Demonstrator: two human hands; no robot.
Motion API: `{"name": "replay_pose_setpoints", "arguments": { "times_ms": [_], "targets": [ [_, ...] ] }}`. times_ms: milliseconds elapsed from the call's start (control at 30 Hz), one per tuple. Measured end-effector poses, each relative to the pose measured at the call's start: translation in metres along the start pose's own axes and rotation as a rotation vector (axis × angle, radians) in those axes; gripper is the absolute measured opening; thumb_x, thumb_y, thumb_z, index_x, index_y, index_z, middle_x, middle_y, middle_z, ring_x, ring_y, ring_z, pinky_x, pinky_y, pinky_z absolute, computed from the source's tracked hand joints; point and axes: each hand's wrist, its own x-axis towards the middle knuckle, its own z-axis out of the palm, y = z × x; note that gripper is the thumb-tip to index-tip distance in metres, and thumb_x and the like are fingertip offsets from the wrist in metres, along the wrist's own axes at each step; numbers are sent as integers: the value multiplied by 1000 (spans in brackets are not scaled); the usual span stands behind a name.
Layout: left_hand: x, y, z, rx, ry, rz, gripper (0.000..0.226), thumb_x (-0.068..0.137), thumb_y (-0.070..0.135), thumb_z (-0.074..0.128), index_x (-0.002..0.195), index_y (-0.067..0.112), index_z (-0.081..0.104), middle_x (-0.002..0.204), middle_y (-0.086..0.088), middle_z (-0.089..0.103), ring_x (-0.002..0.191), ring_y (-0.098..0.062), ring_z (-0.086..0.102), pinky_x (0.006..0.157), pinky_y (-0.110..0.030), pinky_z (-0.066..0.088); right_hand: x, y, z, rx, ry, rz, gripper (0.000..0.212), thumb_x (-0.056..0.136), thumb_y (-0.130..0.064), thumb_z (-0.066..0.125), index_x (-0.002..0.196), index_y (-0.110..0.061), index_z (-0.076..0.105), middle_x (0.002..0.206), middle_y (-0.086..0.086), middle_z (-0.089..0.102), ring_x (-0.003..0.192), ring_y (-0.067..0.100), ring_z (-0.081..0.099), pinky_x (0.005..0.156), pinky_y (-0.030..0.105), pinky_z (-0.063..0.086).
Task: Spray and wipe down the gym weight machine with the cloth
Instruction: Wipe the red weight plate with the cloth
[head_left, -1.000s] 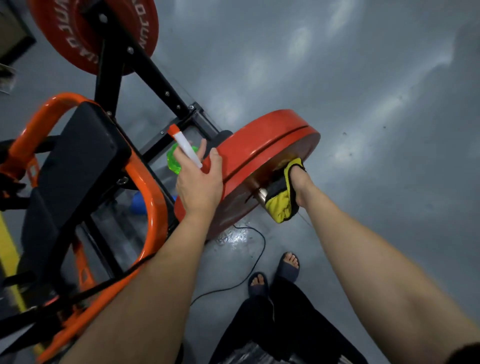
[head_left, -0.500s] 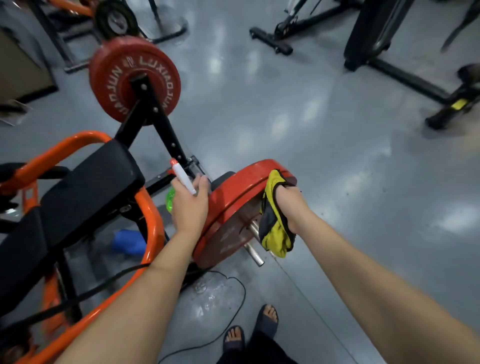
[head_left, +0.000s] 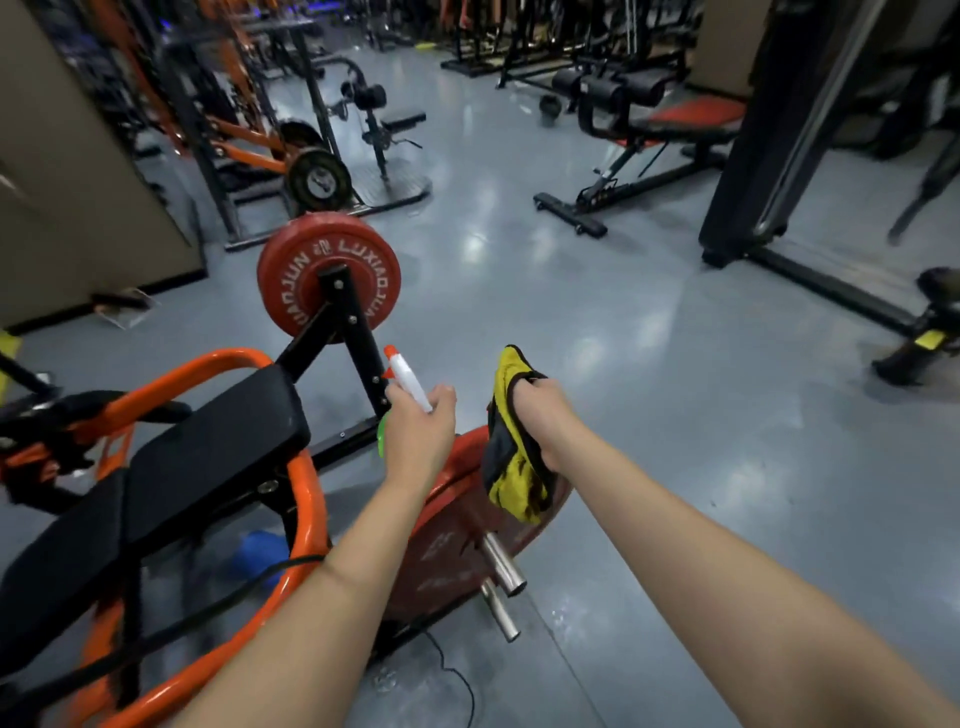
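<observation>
My left hand (head_left: 418, 434) grips a spray bottle (head_left: 407, 382) with a white and orange head; its green body shows just below my fingers. My right hand (head_left: 540, 418) holds a yellow and black cloth (head_left: 511, 467), lifted above the near red weight plate (head_left: 447, 551). That plate sits on the orange-framed weight machine (head_left: 301, 499) with its black pad (head_left: 208, 447). Two steel pegs (head_left: 501, 566) stick out of the plate. A second red plate (head_left: 328, 275) hangs on the black frame farther off.
A black cable (head_left: 457, 680) lies on the wet grey floor below the plate. A blue object (head_left: 257, 553) sits under the machine. A black and red bench (head_left: 654, 124) and other machines stand at the back; a black frame (head_left: 748, 156) rises at the right.
The view has risen from the floor to the room. Both hands have come up off the near red plate; the cloth no longer presses its face, and the spray bottle is held higher.
</observation>
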Motion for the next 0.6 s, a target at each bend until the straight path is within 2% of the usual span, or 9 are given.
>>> {"name": "replay_pose_setpoints", "arguments": {
  "times_ms": [67,133,200,267,300,367,467,533,600],
  "targets": [
    [-3,12,18,13,37,-34,52,87,48,54,119,9,42,92,-11,65,84,-36,65,78,-52,56,4,-8,-17,-80,-41,-36,76,77,-82,49,107,-15,67,100,10,71,81,26,71,78,46,62],
    [-11,24,41,20,96,-97,46,89,42,54,118,9,41,93,-13,66,85,-38,65,77,-50,56,10,-13,-40,-95,-120,-49,70,82,-77,49,104,-13,67,93,11,68,71,24,65,71,44,62],
    [-29,40,67,76,169,-146,39,95,33,55,119,6,40,97,-14,65,89,-38,64,73,-42,50,17,-15,-67,-124,-220,-33,66,84,-75,50,99,-12,65,84,12,63,65,24,57,63,39,55],
    [-47,54,86,106,178,-169,39,98,31,55,120,4,39,93,-12,60,91,-37,62,66,-37,40,18,-14,-88,-118,-251,19,65,87,-74,50,99,-12,66,84,15,66,64,27,62,64,40,56],
    [-55,62,95,89,190,-192,43,98,33,56,123,2,39,93,-11,59,90,-36,62,66,-36,39,16,-17,-98,-123,-272,31,69,86,-76,49,101,-11,66,88,16,69,67,29,66,66,42,59],
    [-67,81,108,-31,258,-279,59,97,42,58,131,-2,38,105,-18,64,97,-37,64,76,-40,49,16,-25,-117,-188,-317,24,77,87,-78,48,114,-8,64,102,17,70,82,32,71,78,48,60],
    [-83,94,129,-77,282,-374,83,93,61,56,141,-2,34,124,-20,62,112,-39,62,93,-47,52,16,-32,-135,-241,-390,17,62,98,-67,45,121,-10,52,100,14,66,87,31,69,87,48,57],
    [-95,98,142,-71,302,-371,90,91,69,52,148,2,33,126,-17,60,111,-37,61,90,-46,52,17,-32,-143,-283,-465,-2,59,99,-63,48,117,-8,59,96,17,71,85,34,72,83,47,61],
    [-96,101,152,-68,303,-353,89,93,71,49,154,9,30,132,-16,58,110,-33,61,79,-40,49,24,-32,-147,-326,-519,-74,51,101,-56,50,118,-11,64,97,14,73,85,31,73,69,40,63]
  ]
}}
